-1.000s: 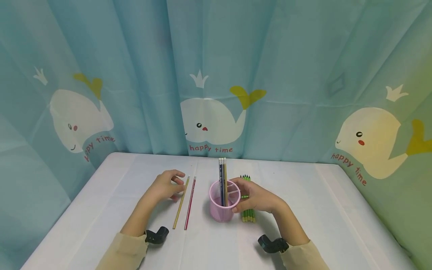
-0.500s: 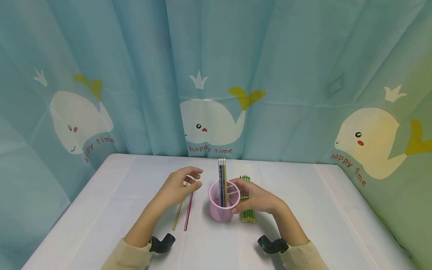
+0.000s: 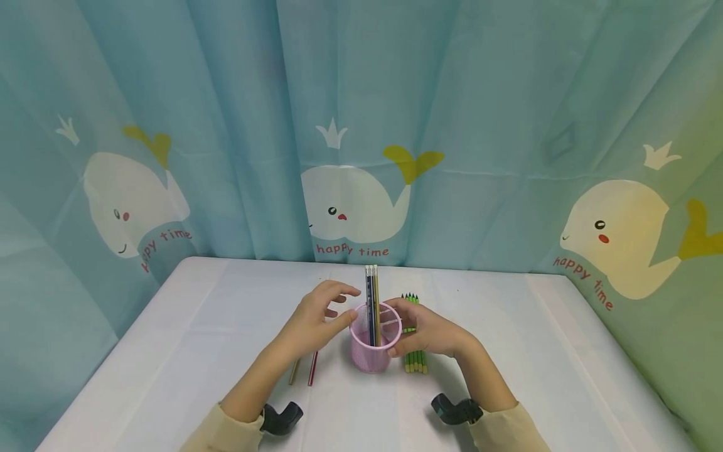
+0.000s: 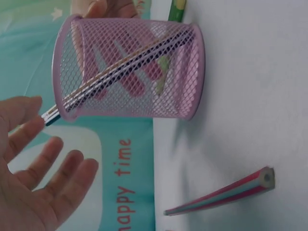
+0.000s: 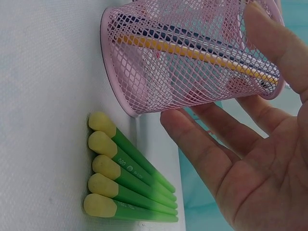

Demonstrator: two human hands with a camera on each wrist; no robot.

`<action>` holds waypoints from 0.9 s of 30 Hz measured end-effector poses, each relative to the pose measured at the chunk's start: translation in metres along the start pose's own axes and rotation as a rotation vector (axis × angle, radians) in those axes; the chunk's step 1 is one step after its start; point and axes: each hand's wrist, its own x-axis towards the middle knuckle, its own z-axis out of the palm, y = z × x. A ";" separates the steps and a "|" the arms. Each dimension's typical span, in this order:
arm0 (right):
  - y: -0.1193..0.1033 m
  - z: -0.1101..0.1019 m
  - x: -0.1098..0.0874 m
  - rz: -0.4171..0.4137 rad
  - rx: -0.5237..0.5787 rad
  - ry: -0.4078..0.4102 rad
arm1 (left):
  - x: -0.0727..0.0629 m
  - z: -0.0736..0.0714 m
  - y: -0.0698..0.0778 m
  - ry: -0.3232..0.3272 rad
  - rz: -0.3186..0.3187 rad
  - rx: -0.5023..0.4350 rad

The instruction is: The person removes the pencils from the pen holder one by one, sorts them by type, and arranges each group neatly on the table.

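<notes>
A pink mesh pencil cup (image 3: 369,361) stands upright on the table. Several dark pencils and a yellow one (image 5: 192,52) lean inside it, their tops (image 3: 371,276) sticking out above the rim. My right hand (image 3: 426,329) holds the cup from its right side, thumb near the rim and fingers round the far side. My left hand (image 3: 313,321) hovers at the cup's left, thumb tip right at the rim and fingers spread. In the left wrist view the left fingertips (image 4: 34,126) come close to the pencil tops, with nothing in the palm.
Left of the cup lie a red-striped pencil (image 4: 226,192) and a gold pencil (image 3: 294,371), partly hidden under the left forearm. Several green pencils (image 5: 139,178) lie in a row right of the cup. A blue-green curtain (image 3: 497,125) with whales hangs behind the white table (image 3: 186,351).
My left hand has moved right, away from the red and gold pencils and over to the cup's rim. My right hand and the cup have stayed in place.
</notes>
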 end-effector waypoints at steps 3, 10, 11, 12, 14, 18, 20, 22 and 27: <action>0.000 0.000 0.000 -0.006 -0.001 -0.003 | 0.000 0.002 0.001 -0.027 0.007 -0.014; 0.001 0.000 0.001 -0.014 0.005 -0.010 | -0.001 0.007 0.001 -0.114 0.033 -0.034; 0.001 0.000 0.001 -0.015 0.006 -0.010 | -0.001 0.007 0.000 -0.124 0.037 -0.035; 0.001 0.000 0.001 -0.014 0.007 -0.010 | -0.001 0.008 0.000 -0.132 0.045 -0.038; 0.001 0.000 0.001 -0.013 0.008 -0.009 | -0.002 0.009 0.000 -0.150 0.048 -0.038; 0.001 0.000 0.001 -0.008 0.013 -0.009 | -0.002 0.012 -0.001 -0.174 0.054 -0.006; 0.001 0.000 0.001 -0.002 0.013 -0.007 | -0.002 0.013 -0.001 -0.178 0.059 0.023; 0.001 0.000 0.000 0.005 0.013 -0.005 | -0.002 0.014 -0.002 -0.179 0.062 0.051; 0.000 0.001 0.000 0.014 0.012 -0.002 | -0.003 0.015 -0.001 -0.187 0.072 0.055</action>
